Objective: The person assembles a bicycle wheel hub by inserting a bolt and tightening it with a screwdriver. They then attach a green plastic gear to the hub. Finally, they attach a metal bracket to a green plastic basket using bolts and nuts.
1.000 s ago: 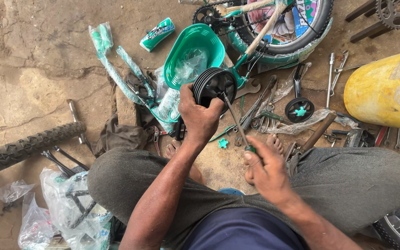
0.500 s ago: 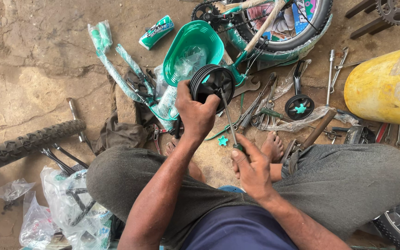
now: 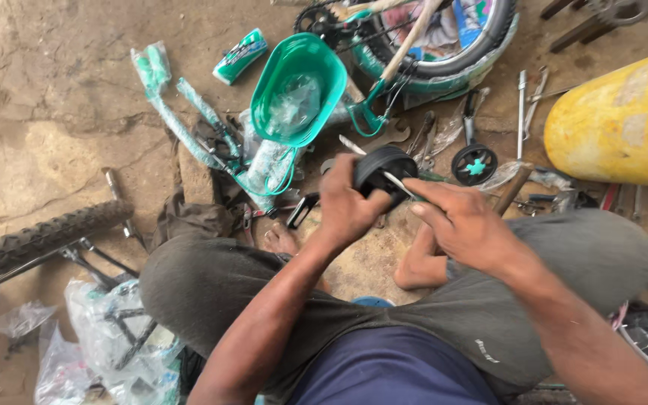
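Head view, looking down over the person's lap. The left hand (image 3: 350,204) is gripping a small black wheel (image 3: 384,169), fingers curled around its rim, holding it up above the ground in front of the knees. The wheel is looking like a chunky plastic training wheel with a ribbed tread, tilted so its tread is facing the camera (hub side mostly turned away). The right hand (image 3: 465,225) is closing on a thin metal rod (image 3: 399,184), pinching it between thumb and fingers, the rod's tip touching the wheel near its middle. How the tip is meeting the hub is being hidden by the wheel's edge and the fingers.

A second small wheel (image 3: 474,163) with a teal hub is lying on the ground just beyond, beside loose wrenches (image 3: 523,101). A green plastic basket (image 3: 271,105) is sitting further out, near wrapped green frame parts (image 3: 181,131). A yellow drum (image 3: 616,120) is being cut off at the right edge, a knobby tyre (image 3: 39,240) at the left edge, a bicycle rear wheel (image 3: 481,45) at the top. Bare feet (image 3: 421,266) are peeking out under the grey trousers; bags at lower left are too crumpled to read.
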